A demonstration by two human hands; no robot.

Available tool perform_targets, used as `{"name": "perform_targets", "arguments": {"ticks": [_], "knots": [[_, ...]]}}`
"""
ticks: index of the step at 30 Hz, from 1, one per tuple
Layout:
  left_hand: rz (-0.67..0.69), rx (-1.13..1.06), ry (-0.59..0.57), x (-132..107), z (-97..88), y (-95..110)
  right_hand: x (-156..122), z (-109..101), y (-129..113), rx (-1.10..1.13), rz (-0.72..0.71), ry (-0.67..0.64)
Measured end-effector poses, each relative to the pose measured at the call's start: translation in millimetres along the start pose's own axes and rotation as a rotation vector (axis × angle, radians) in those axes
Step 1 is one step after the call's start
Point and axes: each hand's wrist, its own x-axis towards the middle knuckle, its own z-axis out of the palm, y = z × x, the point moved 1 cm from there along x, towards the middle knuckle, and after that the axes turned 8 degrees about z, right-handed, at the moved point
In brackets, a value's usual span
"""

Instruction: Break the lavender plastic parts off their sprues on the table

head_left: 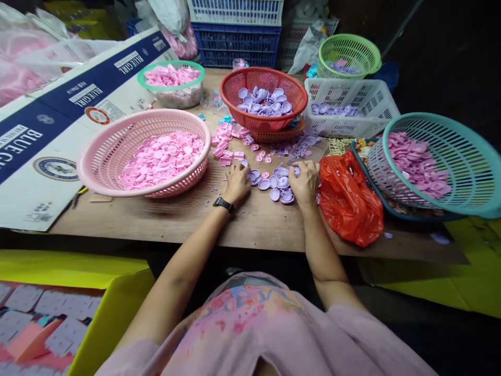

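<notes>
My left hand (237,183), with a black watch on the wrist, rests knuckles-up on the wooden table (258,222), fingers curled at the left side of a small heap of lilac plastic discs (278,185). My right hand (305,180) lies on the right side of the same heap, fingers bent down onto the discs. What the fingers of either hand hold is hidden. Small pink rectangular pieces (227,151) lie just beyond the left hand.
A pink basket (97,167) of pink discs stands at the left, a red basket (235,102) of lilac discs behind the heap. A red plastic bag (348,201), a teal basket (473,172), a white crate (376,102) and a green basket (350,49) fill the right. Cardboard (47,141) covers the left.
</notes>
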Motion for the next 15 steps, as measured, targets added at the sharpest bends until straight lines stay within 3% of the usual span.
{"name": "perform_targets", "arguments": {"ticks": [2, 7, 9, 12, 15], "knots": [[0.004, -0.023, 0.065, 0.6, 0.6, -3.8, -7.0, 4.6, -11.9, 0.095, -0.123, -0.083], [-0.018, -0.279, 0.318, -15.1, -9.7, -17.7, -45.4, 26.0, -43.6, 0.419, -0.52, -0.646], [-0.073, -0.39, 0.399, -25.2, -16.5, -22.5, -61.9, 32.8, -52.4, 0.444, -0.629, -0.794], [-0.193, -0.614, 0.483, -38.4, -22.2, -27.8, -77.0, 38.4, -59.1, 0.404, -0.716, -0.883], [-0.256, -0.889, 0.514, -45.2, -20.0, -30.4, -80.7, 39.2, -60.6, 0.383, -0.714, -0.891]]}}
